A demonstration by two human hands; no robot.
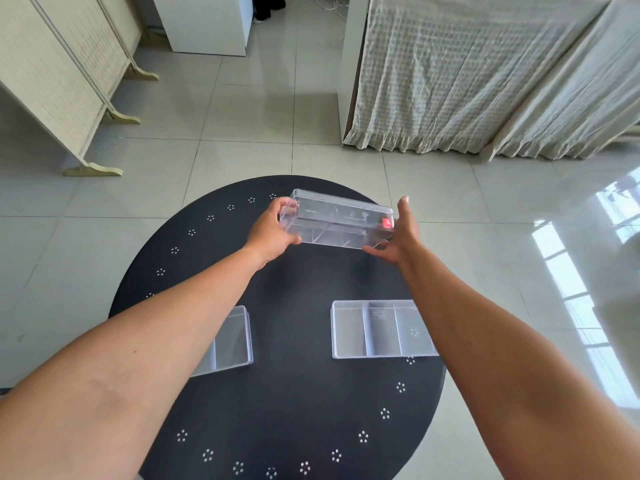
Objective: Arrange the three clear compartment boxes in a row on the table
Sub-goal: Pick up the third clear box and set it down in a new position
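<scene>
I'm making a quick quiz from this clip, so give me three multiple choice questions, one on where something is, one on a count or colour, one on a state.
1. Where is the red sticker?
A. on the held box
B. on the near right box
C. on the table

2. How many clear boxes show?
A. two
B. three
C. four

3. The far box is:
A. flat on the table
B. stacked on another
C. gripped at both ends

Answers: 1 A, the red sticker is on the held box. 2 B, plus the near right box and near left box. 3 C, left hand and right hand hold its ends.

Bright daylight floods my view; window glare streaks the glossy floor (571,271) at right, soft shadows pool under my forearms, and wide-angle distortion bends the frame's edges.
</scene>
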